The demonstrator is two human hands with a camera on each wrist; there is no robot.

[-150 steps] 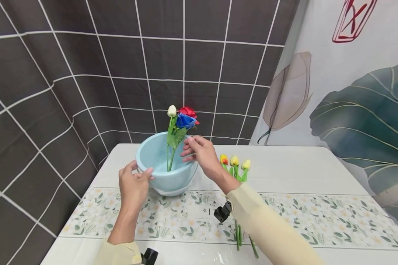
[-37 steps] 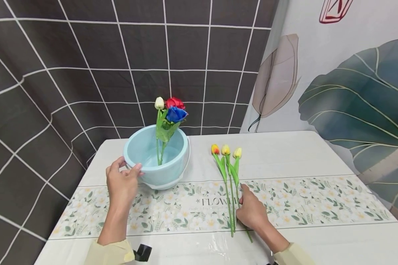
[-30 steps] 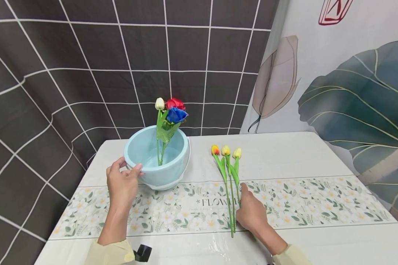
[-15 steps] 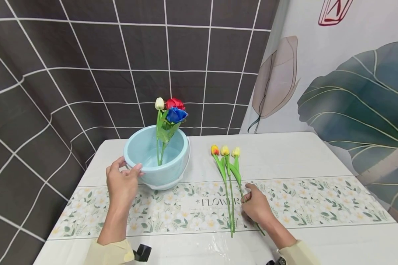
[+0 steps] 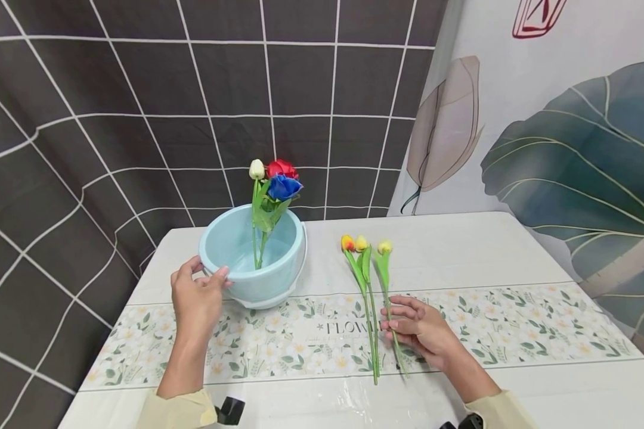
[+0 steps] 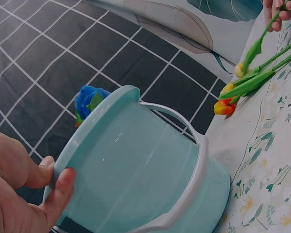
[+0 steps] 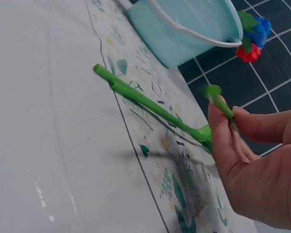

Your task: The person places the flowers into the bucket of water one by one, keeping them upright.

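My left hand [image 5: 195, 301] grips the near-left rim of a light blue bucket [image 5: 263, 286]; in the left wrist view thumb and finger pinch its rim. A white tulip [image 5: 256, 170], a red rose [image 5: 282, 168] and a blue rose [image 5: 284, 187] stand in the bucket. My right hand [image 5: 424, 333] pinches the stem of a yellow tulip [image 5: 384, 246], lifted a little off the table. Left of it lie a red-and-yellow tulip [image 5: 347, 243] and another yellow tulip [image 5: 361, 243]. The pinched stem [image 7: 223, 104] shows between thumb and fingers in the right wrist view.
A white table [image 5: 461, 250] bears a floral printed strip [image 5: 494, 328] across its middle. Dark gridded cloth [image 5: 209, 89] hangs behind and on the left. A white curtain with a leaf print [image 5: 579, 161] hangs at the right. The bucket's white handle [image 6: 189, 189] hangs down its side.
My right hand has gone from the bucket to the tulips on the table. It has taken the rightmost yellow tulip by its stem and raised it slightly. The left hand keeps its hold.
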